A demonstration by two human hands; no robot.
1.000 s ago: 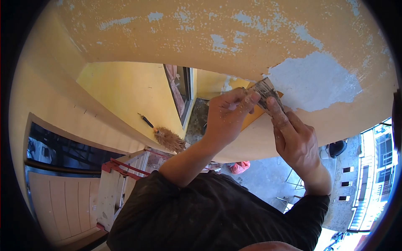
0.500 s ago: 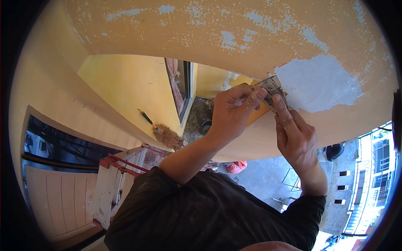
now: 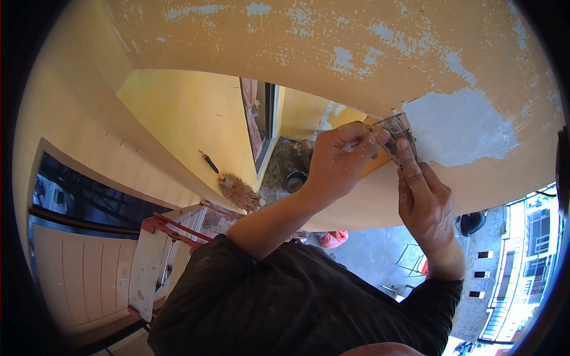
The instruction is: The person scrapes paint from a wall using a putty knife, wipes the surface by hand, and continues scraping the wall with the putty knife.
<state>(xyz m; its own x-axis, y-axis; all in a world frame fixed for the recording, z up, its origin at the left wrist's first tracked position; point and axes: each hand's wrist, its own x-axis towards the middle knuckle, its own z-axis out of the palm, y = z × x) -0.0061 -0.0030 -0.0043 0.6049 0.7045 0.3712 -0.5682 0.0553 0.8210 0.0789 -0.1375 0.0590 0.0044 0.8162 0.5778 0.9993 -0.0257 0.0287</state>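
Observation:
A flat scraper blade point(image 3: 396, 129), smeared with dried paste, is between my two hands at the edge of the orange-yellow surface. My left hand point(image 3: 341, 155) pinches its left side between thumb and fingers. My right hand point(image 3: 426, 199) grips it from below, with a finger laid along the blade. Just right of the blade lies a large pale grey patch point(image 3: 460, 127) on the painted surface. Smaller pale flecks are scattered above it. White residue dots both hands.
A ladder point(image 3: 172, 237) with red fittings stands at the lower left. Near it is a fluffy brown duster point(image 3: 237, 191). A dark bucket point(image 3: 295, 181) sits below the ledge. A pink bag point(image 3: 333, 239) and a dark helmet-like object point(image 3: 472, 223) are farther down.
The view has shifted slightly, so the surface and patch sit a little farther right. Both hands still hold the scraper blade in nearly the same pose. A red item now shows beside my right forearm.

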